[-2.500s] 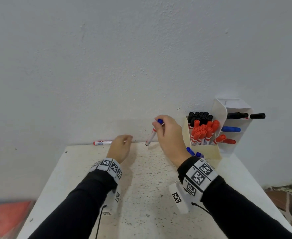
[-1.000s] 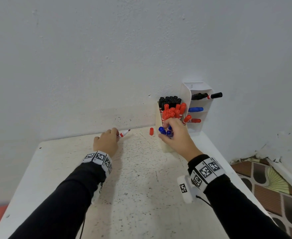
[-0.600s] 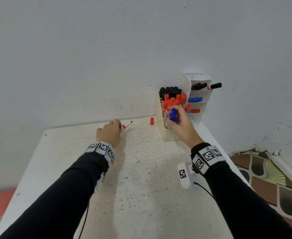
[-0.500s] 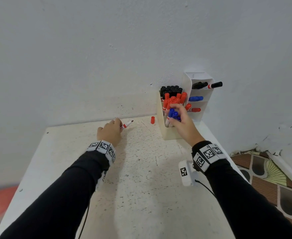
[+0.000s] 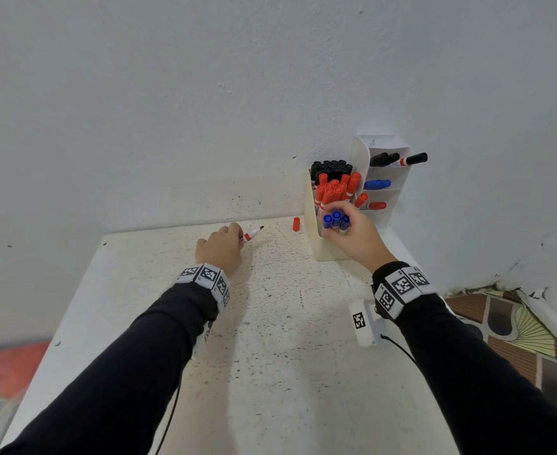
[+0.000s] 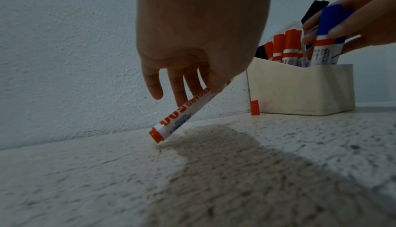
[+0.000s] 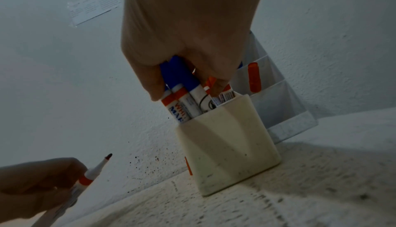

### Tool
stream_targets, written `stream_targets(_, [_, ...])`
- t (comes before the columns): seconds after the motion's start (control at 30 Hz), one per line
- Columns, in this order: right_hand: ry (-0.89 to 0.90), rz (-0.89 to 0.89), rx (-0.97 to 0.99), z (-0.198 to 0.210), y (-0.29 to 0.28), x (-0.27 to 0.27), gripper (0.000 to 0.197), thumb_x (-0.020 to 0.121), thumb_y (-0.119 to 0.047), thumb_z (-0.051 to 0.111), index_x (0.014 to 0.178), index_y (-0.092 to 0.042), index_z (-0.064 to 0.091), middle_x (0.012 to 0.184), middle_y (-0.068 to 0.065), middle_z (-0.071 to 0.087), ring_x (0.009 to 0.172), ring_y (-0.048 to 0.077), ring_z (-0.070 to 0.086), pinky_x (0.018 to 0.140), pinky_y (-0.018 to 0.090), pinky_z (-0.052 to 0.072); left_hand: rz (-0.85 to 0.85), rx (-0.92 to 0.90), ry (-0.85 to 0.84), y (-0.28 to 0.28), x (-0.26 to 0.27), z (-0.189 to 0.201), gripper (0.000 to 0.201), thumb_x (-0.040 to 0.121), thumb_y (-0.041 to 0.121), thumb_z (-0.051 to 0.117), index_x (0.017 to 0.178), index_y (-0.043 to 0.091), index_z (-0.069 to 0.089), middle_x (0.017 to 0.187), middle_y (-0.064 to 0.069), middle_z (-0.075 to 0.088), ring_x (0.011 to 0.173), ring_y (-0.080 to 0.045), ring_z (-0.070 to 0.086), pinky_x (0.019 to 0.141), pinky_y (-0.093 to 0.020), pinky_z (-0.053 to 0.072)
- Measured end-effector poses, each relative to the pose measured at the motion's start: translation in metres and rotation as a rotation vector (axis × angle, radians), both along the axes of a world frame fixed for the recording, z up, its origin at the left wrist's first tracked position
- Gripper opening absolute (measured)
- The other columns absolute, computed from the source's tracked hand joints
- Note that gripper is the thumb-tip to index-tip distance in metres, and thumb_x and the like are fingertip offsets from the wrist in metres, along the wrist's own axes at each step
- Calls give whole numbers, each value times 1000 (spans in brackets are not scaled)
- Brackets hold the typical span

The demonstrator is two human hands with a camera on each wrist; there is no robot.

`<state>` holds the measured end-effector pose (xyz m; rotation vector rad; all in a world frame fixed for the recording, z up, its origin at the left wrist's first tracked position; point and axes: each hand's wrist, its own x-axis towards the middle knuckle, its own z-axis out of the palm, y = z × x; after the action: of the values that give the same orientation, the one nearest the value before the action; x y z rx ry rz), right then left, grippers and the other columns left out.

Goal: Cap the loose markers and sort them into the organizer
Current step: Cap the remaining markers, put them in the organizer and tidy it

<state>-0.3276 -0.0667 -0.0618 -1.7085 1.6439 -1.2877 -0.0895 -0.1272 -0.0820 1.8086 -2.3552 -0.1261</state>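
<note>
Left hand (image 5: 219, 246) grips an uncapped red marker (image 6: 184, 110), tail end touching the table (image 5: 270, 356). Right hand (image 5: 357, 236) pinches blue markers (image 7: 182, 88) standing in the organizer (image 5: 328, 249). Red cap (image 5: 296, 224) stands between the hands, beside the organizer.

head view high looking down, wrist views low and close, all sharing organizer (image 5: 328, 247)
</note>
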Motion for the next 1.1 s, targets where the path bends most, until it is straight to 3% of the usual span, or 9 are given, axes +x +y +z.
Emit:
stream_targets(0.13, [212,-117,-235,4,1,3,44,71,-13,72,112,-14,57,116,0,55,107,13,42,94,26,31,8,15,3,2,-2,-2,21,99,21,35,117,14,43,107,-4,57,92,-22,56,83,-35,39])
stream_targets(0.27, [209,-202,-465,26,3,23,30,73,-22,60,101,-13,62,112,-1,51,105,13,40,92,27,32,5,26,15,4,-4,-6,22,99,22,35,117,14,42,107,-4,56,85,-21,55,77,-33,40])
stream_targets(0.37, [129,-79,-605,49,6,52,12,78,-11,53,84,-6,63,87,-10,52,80,2,44,74,17,39,16,37,56,4,-4,-9,22,99,21,35,118,13,42,107,-5,55,76,-20,50,70,-32,41])
stream_targets(0.47, [-21,132,-255,52,3,86,14,85,-1,51,88,-9,62,76,-11,54,64,3,48,60,17,44,40,35,138,3,-5,-12,24,99,21,34,119,10,40,110,-8,51,70,-21,49,63,-34,42])
stream_targets(0.6, [21,71,196,17,-27,105,30,89,-2,45,114,-9,58,112,3,57,96,13,54,84,23,43,72,32,234,1,-2,-14,26,99,19,33,122,9,40,115,-9,47,69,-21,50,63,-37,49])
stream_targets(0.7, [131,-7,439,-3,-48,105,51,87,-3,44,137,-11,37,144,12,26,132,27,31,105,31,30,75,19,246,0,0,-14,27,99,21,33,122,10,41,117,-7,47,72,-23,54,63,-37,51])
stream_targets(0.87, [303,-193,646,-26,-76,98,70,88,-7,46,147,-18,11,155,15,-3,140,36,12,112,44,24,57,-14,279,-3,-4,-13,29,99,26,33,122,12,45,117,-5,48,77,-22,58,62,-33,48])
stream_targets(0.93, [364,-234,641,-33,-86,96,70,88,-5,46,147,-15,9,154,15,2,139,37,14,113,45,25,50,-16,284,-5,-6,-15,29,99,27,33,121,13,45,117,-4,49,78,-23,59,65,-35,51])
stream_targets(1.1, [519,-249,568,-36,-93,96,43,90,-3,43,133,-5,34,138,16,33,122,36,39,98,41,38,40,-11,286,-7,-10,-19,28,99,28,33,121,15,45,116,-3,49,80,-22,59,69,-38,53])
